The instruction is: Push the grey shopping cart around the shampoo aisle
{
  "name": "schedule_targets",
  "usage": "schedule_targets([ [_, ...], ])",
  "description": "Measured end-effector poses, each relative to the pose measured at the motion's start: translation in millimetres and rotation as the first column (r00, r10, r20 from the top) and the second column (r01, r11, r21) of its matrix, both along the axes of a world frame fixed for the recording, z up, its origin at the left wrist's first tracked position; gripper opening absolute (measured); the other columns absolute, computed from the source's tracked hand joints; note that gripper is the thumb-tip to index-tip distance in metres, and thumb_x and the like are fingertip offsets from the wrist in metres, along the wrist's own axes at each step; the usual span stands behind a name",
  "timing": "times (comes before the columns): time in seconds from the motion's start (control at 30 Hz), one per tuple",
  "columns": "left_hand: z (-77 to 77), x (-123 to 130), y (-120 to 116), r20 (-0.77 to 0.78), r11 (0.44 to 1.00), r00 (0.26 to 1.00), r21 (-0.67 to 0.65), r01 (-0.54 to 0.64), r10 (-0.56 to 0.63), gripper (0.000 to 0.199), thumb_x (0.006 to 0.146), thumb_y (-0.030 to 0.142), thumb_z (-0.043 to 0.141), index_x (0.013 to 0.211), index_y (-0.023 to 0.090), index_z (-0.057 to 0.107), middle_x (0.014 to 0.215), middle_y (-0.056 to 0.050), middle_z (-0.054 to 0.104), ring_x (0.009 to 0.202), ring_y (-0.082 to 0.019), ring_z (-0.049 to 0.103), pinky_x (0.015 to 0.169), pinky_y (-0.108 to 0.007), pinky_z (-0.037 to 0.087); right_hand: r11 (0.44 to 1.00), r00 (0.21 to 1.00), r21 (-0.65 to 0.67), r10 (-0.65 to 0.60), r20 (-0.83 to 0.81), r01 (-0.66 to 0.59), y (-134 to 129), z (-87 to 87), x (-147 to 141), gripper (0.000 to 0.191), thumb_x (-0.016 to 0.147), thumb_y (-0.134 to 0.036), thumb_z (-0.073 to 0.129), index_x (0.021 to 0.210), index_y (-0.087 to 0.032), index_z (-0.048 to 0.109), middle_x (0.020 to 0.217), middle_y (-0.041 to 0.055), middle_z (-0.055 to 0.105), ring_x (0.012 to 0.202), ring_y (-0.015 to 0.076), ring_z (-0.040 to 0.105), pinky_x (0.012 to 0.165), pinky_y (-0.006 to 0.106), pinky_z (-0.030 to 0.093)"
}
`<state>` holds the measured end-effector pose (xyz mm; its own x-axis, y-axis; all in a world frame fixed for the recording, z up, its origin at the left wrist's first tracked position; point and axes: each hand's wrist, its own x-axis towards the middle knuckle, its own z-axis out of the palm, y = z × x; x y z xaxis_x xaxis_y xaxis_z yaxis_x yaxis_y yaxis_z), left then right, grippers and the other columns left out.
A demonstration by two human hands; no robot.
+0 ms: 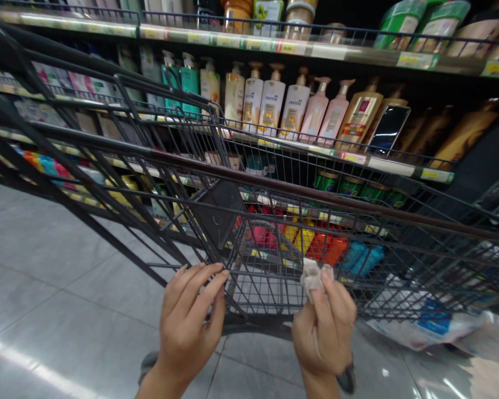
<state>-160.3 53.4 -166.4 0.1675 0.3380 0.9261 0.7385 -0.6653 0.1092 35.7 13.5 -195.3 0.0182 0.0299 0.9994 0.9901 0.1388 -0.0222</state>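
Observation:
A crumpled white tissue or wipe (311,276) is pinched between the thumb and fingers of my right hand (326,324). That hand is in front of the near side of a dark metal shopping cart (274,187), whose wire basket stands across the view. My left hand (191,316) hovers by the cart's lower wires, its fingers stretched out and slightly bent, with nothing in them. Whether its fingertips touch the wire, I cannot tell. Through the mesh, the cart's bottom grid and a dark flat panel (220,213) are visible.
Behind the cart runs a store shelf (289,143) with pump bottles (272,105), green-lidded tubs (401,22) and colourful packs (328,244). A white and blue plastic bag (432,327) lies low at the right. Grey tiles (66,327) cover the floor.

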Motion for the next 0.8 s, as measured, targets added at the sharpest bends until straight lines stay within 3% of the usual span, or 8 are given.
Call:
schedule_targets([
  [0.13, 0.3, -2, -2, -0.030, 1.000, 0.999, -0.014, 0.015, -0.015, 0.032, 0.078, 0.004, 0.058, 0.105, 0.020, 0.061, 0.100, -0.006, 0.068, 0.102, -0.021, 0.060, 0.100, -0.042, 0.042, 0.997, 0.998, -0.035, -0.062, -0.001, 0.062, -2, -13.5, 2, 0.045, 0.076, 0.002, 0.064, 0.113, -0.023, 0.060, 0.113, 0.0099, 0.067, 0.106, 0.0256, 0.063, 0.074, 0.040, 0.058],
  [0.23, 1.4, -3, -4, -0.041, 0.999, 0.999, -0.031, 0.022, -0.023, 0.032, 0.078, 0.004, 0.058, 0.107, 0.018, 0.060, 0.102, -0.008, 0.067, 0.104, -0.022, 0.058, 0.101, -0.043, 0.041, 0.997, 0.997, 0.011, -0.074, -0.028, 0.074, 3, -14.0, 4, 0.048, 0.074, 0.002, 0.067, 0.114, -0.022, 0.058, 0.115, 0.0117, 0.064, 0.106, 0.0243, 0.062, 0.073, 0.037, 0.057],
  [0.4, 1.9, -2, -5, -0.047, 0.999, 0.998, -0.028, 0.039, -0.040, 0.033, 0.078, 0.004, 0.057, 0.108, 0.017, 0.060, 0.104, -0.009, 0.067, 0.106, -0.023, 0.058, 0.102, -0.043, 0.040, 1.000, 1.000, -0.023, 0.013, -0.019, -0.013, 0, -8.1, 5, 0.035, 0.079, 0.000, 0.062, 0.108, -0.019, 0.058, 0.110, 0.0111, 0.063, 0.105, 0.0220, 0.060, 0.073, 0.035, 0.056],
  [0.53, 0.8, -1, -5, -0.036, 0.999, 0.999, -0.031, 0.039, -0.040, 0.033, 0.079, 0.004, 0.057, 0.109, 0.017, 0.060, 0.104, -0.009, 0.067, 0.107, -0.023, 0.058, 0.102, -0.043, 0.040, 0.982, 0.978, -0.137, 0.153, 0.143, -0.134, -1, -1.3, -9, 0.027, 0.082, -0.003, 0.060, 0.105, -0.019, 0.060, 0.112, 0.0090, 0.063, 0.111, 0.0219, 0.057, 0.077, 0.035, 0.057],
  [0.6, 0.4, -1, -6, -0.040, 0.998, 0.998, -0.038, 0.043, -0.045, 0.035, 0.079, 0.004, 0.056, 0.111, 0.016, 0.059, 0.106, -0.009, 0.067, 0.108, -0.023, 0.057, 0.103, -0.042, 0.039, 0.959, 0.942, -0.192, 0.249, 0.224, -0.207, 7, 11.9, -19, 0.025, 0.085, -0.006, 0.057, 0.106, -0.017, 0.060, 0.115, 0.0099, 0.062, 0.114, 0.0217, 0.055, 0.079, 0.035, 0.058],
  [0.67, 0.3, -2, -6, -0.051, 0.998, 0.997, -0.045, 0.048, -0.050, 0.036, 0.080, 0.005, 0.055, 0.114, 0.015, 0.058, 0.107, -0.009, 0.067, 0.110, -0.022, 0.056, 0.104, -0.041, 0.038, 0.954, 0.917, -0.163, 0.288, 0.276, -0.251, 19, 34.0, -27, 0.025, 0.086, -0.007, 0.056, 0.109, -0.016, 0.059, 0.121, 0.0117, 0.059, 0.117, 0.0216, 0.053, 0.082, 0.035, 0.058],
  [0.8, 1.6, -3, -8, -0.064, 0.998, 0.997, -0.043, 0.050, -0.053, 0.033, 0.081, 0.005, 0.054, 0.112, 0.014, 0.059, 0.108, -0.009, 0.067, 0.112, -0.021, 0.056, 0.105, -0.039, 0.037, 0.970, 0.932, -0.039, 0.242, 0.268, -0.241, 38, 82.6, -39, 0.037, 0.083, -0.005, 0.059, 0.118, -0.017, 0.056, 0.134, 0.0115, 0.050, 0.121, 0.0217, 0.050, 0.091, 0.038, 0.054],
])
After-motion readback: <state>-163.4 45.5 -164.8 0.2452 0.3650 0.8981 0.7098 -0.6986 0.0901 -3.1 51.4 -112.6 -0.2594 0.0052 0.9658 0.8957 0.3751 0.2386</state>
